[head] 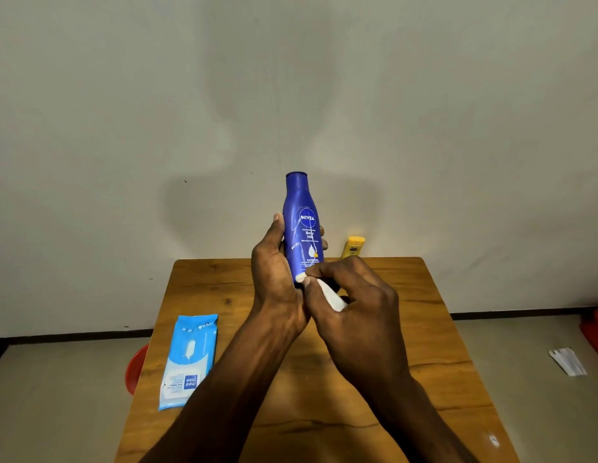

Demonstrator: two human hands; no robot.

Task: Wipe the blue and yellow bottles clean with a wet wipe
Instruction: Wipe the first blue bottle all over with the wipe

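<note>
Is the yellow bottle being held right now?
No, the yellow bottle stands on the table's far edge, while the left hand grips the blue bottle.

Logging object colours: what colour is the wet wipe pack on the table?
Light blue with white panels; the wet wipe pack shows best in the head view.

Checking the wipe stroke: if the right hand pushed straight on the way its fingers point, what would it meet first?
The right hand, pinching the wet wipe, points at the blue bottle held by the left hand. It would probably press the wipe against the bottle's lower part first.
</note>
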